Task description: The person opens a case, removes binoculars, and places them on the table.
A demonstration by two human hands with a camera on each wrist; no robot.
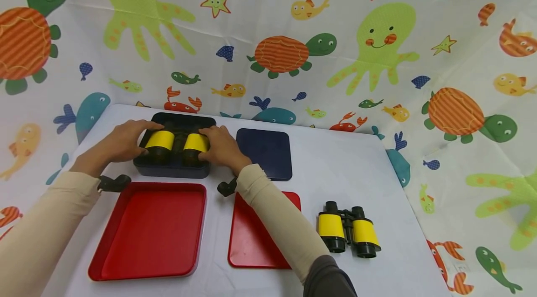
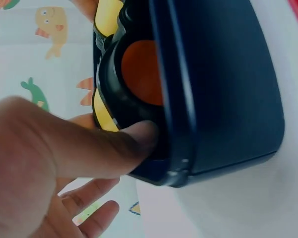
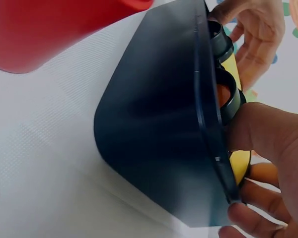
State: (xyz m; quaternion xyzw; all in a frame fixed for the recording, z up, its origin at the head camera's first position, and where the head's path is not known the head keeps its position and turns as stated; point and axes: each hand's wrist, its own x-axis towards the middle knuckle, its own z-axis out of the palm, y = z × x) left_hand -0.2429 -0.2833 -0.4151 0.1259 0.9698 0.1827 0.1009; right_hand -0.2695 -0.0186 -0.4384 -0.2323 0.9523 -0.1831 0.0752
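Note:
A pair of black binoculars with yellow bands (image 1: 161, 140) lies inside a dark navy box (image 1: 171, 172) at the back left of the table. My left hand (image 1: 123, 141) grips the left barrel, its thumb by the lens end just inside the box wall (image 2: 228, 99) in the left wrist view. On the other barrel my right hand (image 1: 224, 147) has its hold, thumb on the near side and fingers toward the far side. In the right wrist view, the binoculars (image 3: 232, 99) show partly above the box rim; their lower part is hidden.
A red box (image 1: 153, 236) stands open in front of the navy one. To its right lies a red lid (image 1: 256, 245), partly under my right forearm. A navy lid (image 1: 264, 152) lies behind it. More yellow-and-black binoculars (image 1: 331, 225) lie at the right. A printed curtain (image 1: 260, 22) hangs behind.

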